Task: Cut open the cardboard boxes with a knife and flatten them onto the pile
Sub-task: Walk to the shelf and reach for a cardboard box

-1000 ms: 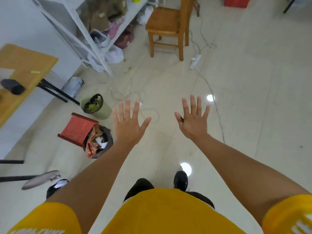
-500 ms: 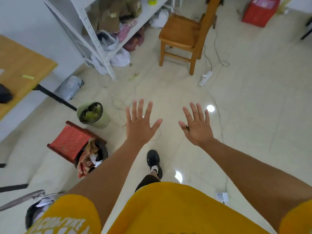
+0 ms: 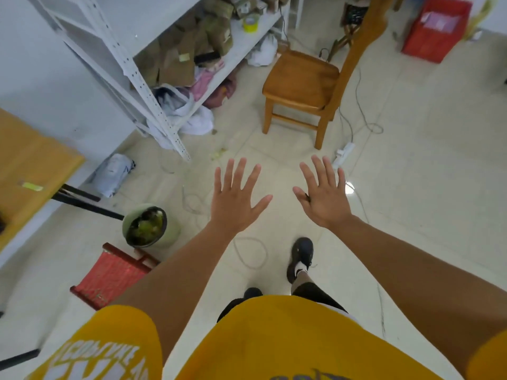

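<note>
Both my arms reach out ahead of me over the floor. My left hand (image 3: 236, 198) is spread flat, fingers straight and fanned apart, thumb out to the side, holding nothing. My right hand (image 3: 323, 196) is spread the same way, back toward me, fingers straight; a small dark sliver (image 3: 307, 197) shows by the base of the thumb, and I cannot tell what it is. Neither hand touches anything.

Below them lies a pale tiled floor (image 3: 425, 187) with loose cables and a white power strip (image 3: 344, 153). My black shoe (image 3: 301, 255) steps forward on it. A wooden chair (image 3: 301, 80) stands ahead, a red crate (image 3: 436, 28) beyond it. On the left, a white metal shelf rack (image 3: 131, 67) holds brown cardboard boxes (image 3: 189, 50) with small labels too blurred to read, plus bags. Nearer are a green bin (image 3: 151, 226), a red folding stool (image 3: 112, 275) and a wooden tabletop (image 3: 30, 165). My yellow shirt sleeve (image 3: 104, 349) carries white lettering I cannot read.
</note>
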